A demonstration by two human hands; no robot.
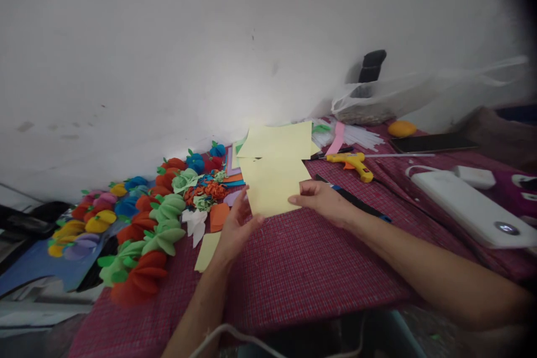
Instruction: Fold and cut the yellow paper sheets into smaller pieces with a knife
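Observation:
A pale yellow sheet of paper (pixel 274 187) is in front of me, its far part meeting another pale yellow sheet (pixel 279 141). My right hand (pixel 321 199) pinches the near sheet at its right edge, thumb on top. At the lower left corner is my left hand (pixel 237 226), its thumb and fingers apart beside the paper's edge. Left of that hand lie a small yellow paper piece (pixel 207 250), an orange paper piece (pixel 218 217) and a crumpled white piece (pixel 195 225).
Several colourful paper fruit shapes (pixel 165 232) crowd the left of the cloth-covered table (pixel 302 274). To the right are a yellow glue gun (pixel 352 165), white sticks (pixel 363 137), a white power bank (pixel 470 207), a dark phone (pixel 434 142) and a plastic bag (pixel 377 103). A wall stands behind.

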